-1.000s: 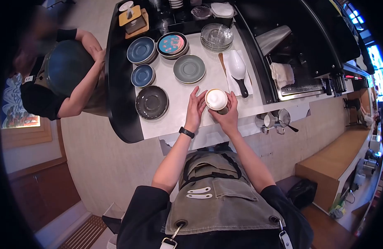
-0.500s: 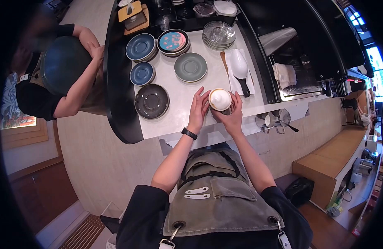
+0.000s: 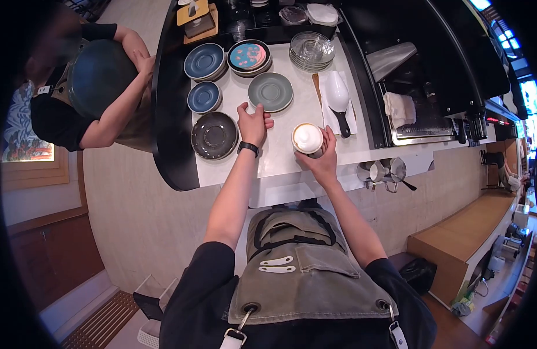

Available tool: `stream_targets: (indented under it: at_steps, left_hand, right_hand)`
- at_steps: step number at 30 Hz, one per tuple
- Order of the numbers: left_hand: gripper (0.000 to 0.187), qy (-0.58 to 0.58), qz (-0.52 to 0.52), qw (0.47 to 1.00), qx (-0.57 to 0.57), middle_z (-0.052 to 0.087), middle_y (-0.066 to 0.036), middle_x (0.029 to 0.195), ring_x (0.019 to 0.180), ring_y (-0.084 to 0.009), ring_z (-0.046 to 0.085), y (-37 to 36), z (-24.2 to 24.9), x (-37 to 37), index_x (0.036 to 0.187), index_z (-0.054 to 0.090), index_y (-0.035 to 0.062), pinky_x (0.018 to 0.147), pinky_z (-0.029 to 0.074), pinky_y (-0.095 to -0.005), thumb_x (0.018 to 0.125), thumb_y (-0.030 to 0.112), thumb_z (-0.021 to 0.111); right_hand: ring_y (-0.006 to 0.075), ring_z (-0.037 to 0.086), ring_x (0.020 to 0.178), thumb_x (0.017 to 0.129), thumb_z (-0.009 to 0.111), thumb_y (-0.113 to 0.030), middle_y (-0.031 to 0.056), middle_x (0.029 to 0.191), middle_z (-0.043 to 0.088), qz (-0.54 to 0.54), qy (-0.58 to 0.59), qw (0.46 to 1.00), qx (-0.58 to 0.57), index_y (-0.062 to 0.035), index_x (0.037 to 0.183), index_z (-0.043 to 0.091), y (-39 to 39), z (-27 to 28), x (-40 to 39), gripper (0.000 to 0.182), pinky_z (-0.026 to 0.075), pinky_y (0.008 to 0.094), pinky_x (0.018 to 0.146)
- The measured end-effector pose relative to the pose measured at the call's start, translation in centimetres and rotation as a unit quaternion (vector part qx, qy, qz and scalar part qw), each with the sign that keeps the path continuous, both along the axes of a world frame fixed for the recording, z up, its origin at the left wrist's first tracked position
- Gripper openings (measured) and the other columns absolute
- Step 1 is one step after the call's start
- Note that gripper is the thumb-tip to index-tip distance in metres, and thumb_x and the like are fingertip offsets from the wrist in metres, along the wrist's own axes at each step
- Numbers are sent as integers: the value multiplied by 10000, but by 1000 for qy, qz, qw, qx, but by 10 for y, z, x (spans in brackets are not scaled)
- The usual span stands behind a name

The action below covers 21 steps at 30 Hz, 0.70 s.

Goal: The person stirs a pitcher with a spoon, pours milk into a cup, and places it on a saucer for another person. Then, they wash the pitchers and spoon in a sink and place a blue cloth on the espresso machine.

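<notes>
Cup (image 3: 307,138) of foamed coffee on the white counter (image 3: 292,125), near its front edge, gripped from the near side by the right hand (image 3: 322,161) with fingers wrapped round its wall. Left hand (image 3: 253,123) loosely curled and empty (nothing held), fingertips at the near rim of the grey saucer (image 3: 271,91), just right of the dark saucer (image 3: 214,135). Beyond: blue saucers (image 3: 204,60), white scoop (image 3: 334,93) on a napkin, another person's arm (image 3: 114,113) left of the counter.

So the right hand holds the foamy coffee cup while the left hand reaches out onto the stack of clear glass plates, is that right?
Not quite. In the head view the right hand does hold the coffee cup, but the left hand reaches toward the grey-green saucer, not the clear glass plates, which sit farther back.
</notes>
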State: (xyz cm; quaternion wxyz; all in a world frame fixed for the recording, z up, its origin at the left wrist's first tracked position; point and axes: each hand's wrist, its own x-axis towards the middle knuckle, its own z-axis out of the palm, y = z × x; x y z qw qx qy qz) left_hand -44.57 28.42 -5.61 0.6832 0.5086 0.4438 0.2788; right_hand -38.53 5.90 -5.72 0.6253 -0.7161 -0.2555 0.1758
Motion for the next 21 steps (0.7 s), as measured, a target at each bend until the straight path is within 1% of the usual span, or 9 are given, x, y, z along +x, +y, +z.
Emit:
stream_targets:
  at_steps: [2,3,5,7,10,14,15,18,21]
  left_hand:
    - [562,31,-19,998,45,716,-203,889,682,-253,738,1,15,3,1459,301,-36,608,618,-344,1009,110,605]
    - [503,24,-10,998,54,728,-195,866,656,-232,742,4,10,5,1441,333,-38,574,610,-335,1012,69,573]
    - [499,9,-6,999,47,727,-198,871,662,-233,745,6,0,4,1437,339,-37,585,614,-331,1006,56,572]
    - [498,-7,-1,999,35,726,-199,881,678,-230,749,1,-1,-1,1436,342,-35,613,621,-324,996,32,568]
    - [532,-39,5,999,17,711,-212,877,704,-260,749,-20,-3,-18,1446,309,-46,640,635,-340,995,32,581]
    - [498,-18,17,1000,4,734,-202,898,729,-236,763,-54,-10,-47,1445,341,-29,643,628,-326,1009,36,573]
    - [490,-19,12,1000,7,734,-198,880,738,-238,767,-61,-8,-55,1443,347,-30,646,628,-327,1012,36,569]
    - [517,10,10,1000,0,730,-200,874,727,-235,761,-77,1,-72,1455,323,-34,642,632,-318,1014,40,582]
    - [504,17,7,1000,-1,743,-205,870,749,-245,770,-86,2,-85,1459,334,-28,654,635,-336,1018,35,567]
  right_hand:
    - [284,470,1405,697,942,-91,212,1514,434,6,1,1000,7,14,1581,170,0,-4,1,1178,362,400,1203]
    - [284,472,1404,698,942,-92,212,1513,434,10,-2,1000,4,15,1579,174,-1,-2,2,1174,364,400,1202]
    - [283,476,1400,701,942,-94,213,1511,435,17,-8,1000,-2,16,1577,181,0,2,4,1166,369,401,1199]
    - [285,478,1399,700,943,-94,213,1508,436,31,-27,999,5,14,1575,184,2,5,8,1164,371,403,1199]
    - [289,479,1398,697,944,-93,213,1505,437,48,-35,998,28,11,1574,188,11,13,12,1162,370,407,1202]
    - [291,477,1398,697,944,-94,213,1504,436,86,-36,994,56,8,1573,190,32,24,16,1160,368,410,1203]
    - [290,479,1396,699,944,-99,210,1500,442,90,-36,994,59,8,1569,202,38,25,16,1149,372,412,1199]
    - [293,485,1391,700,944,-110,210,1493,458,111,-76,990,39,8,1564,219,50,21,16,1134,375,413,1194]
    - [297,490,1390,697,948,-126,212,1487,475,122,-83,989,18,7,1561,230,55,18,11,1131,375,414,1192]
